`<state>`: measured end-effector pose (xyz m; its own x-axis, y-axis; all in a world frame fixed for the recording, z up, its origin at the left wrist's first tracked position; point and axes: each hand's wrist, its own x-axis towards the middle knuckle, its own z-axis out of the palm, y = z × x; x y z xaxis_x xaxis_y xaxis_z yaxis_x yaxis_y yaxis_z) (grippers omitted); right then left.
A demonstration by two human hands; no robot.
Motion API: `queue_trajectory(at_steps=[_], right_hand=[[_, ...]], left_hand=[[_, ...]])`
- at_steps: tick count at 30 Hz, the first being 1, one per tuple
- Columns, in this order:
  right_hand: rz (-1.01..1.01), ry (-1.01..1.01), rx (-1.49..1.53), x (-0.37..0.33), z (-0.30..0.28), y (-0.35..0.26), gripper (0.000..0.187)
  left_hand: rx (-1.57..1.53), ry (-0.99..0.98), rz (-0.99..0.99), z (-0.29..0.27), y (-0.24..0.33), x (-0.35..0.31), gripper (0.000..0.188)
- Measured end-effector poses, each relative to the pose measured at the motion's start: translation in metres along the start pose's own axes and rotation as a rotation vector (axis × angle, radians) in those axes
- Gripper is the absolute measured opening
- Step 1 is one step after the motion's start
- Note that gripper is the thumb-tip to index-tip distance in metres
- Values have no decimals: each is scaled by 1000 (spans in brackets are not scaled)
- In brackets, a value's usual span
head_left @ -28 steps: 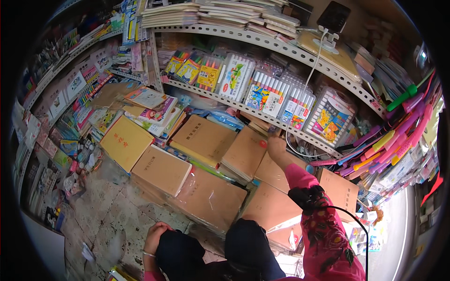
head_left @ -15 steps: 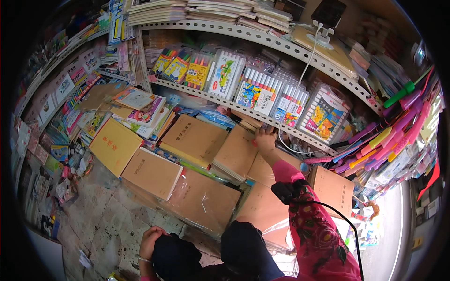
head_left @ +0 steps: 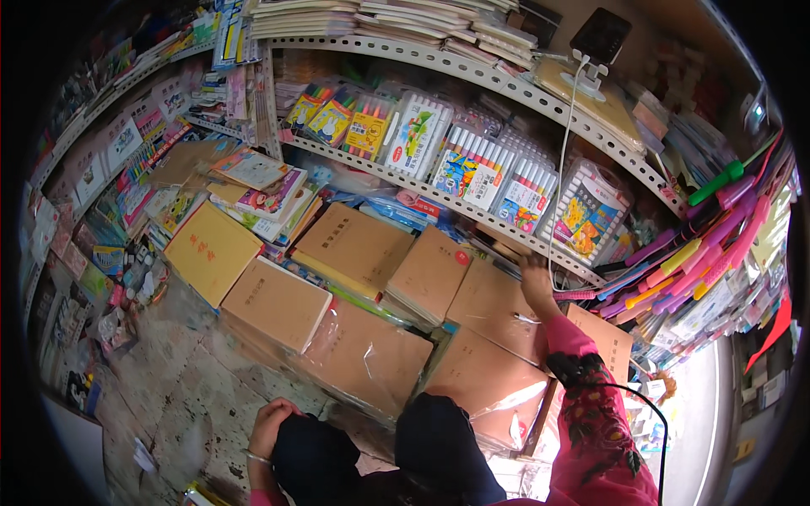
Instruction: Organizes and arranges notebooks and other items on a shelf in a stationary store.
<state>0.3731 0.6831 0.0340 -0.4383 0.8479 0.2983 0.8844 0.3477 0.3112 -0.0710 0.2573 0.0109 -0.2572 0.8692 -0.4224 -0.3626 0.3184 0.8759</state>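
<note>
My right hand (head_left: 535, 285) reaches out at the back of the notebook stacks, just below the front edge of the lower shelf. Its fingertips are partly hidden there, so their grip does not show. Under that arm lies a brown-covered notebook stack (head_left: 496, 305); left of it is another brown stack (head_left: 429, 271) with a round red mark. Beside the hand, brown booklets (head_left: 499, 243) are tucked beneath the shelf. My left hand (head_left: 272, 424), a bracelet on its wrist, rests loosely against my dark-clothed left knee, fingers lightly bent and holding nothing.
Marker sets (head_left: 469, 165) line the perforated metal shelf (head_left: 422, 182). A white cable (head_left: 564, 135) hangs down near my right hand. Colourful long-handled items (head_left: 683, 261) hang at right. Plastic-wrapped notebooks (head_left: 363, 358), a yellow-covered stack (head_left: 213, 249) and picture books (head_left: 268, 198) spread to the left.
My right hand has moved right along the shelf's underside, uncovering the red mark on the brown stack. My left hand stays at the knee. The view has shifted slightly.
</note>
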Motion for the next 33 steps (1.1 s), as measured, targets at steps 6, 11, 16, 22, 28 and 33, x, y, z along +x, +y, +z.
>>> queue_trajectory(at_steps=[6, 11, 16, 22, 28, 33], right_hand=[[157, -29, -107, -29, 34, 46, 49], [45, -58, -232, -17, 50, 57, 38], [168, 13, -82, -45, 23, 15, 41], [46, -18, 290, -115, -14, -88, 37], [60, 102, 408, -120, -37, -116, 32], [93, 85, 414, -118, -40, -118, 27]], left_hand=[[7, -5, 6, 3, 3, 0, 15], [2, -9, 11, 6, 5, 1, 15], [-25, -32, 45, 6, 5, 1, 15], [16, -30, 74, 3, 2, 1, 16], [63, -6, 120, -2, 0, -5, 17], [35, -4, 127, 0, -1, -7, 17]])
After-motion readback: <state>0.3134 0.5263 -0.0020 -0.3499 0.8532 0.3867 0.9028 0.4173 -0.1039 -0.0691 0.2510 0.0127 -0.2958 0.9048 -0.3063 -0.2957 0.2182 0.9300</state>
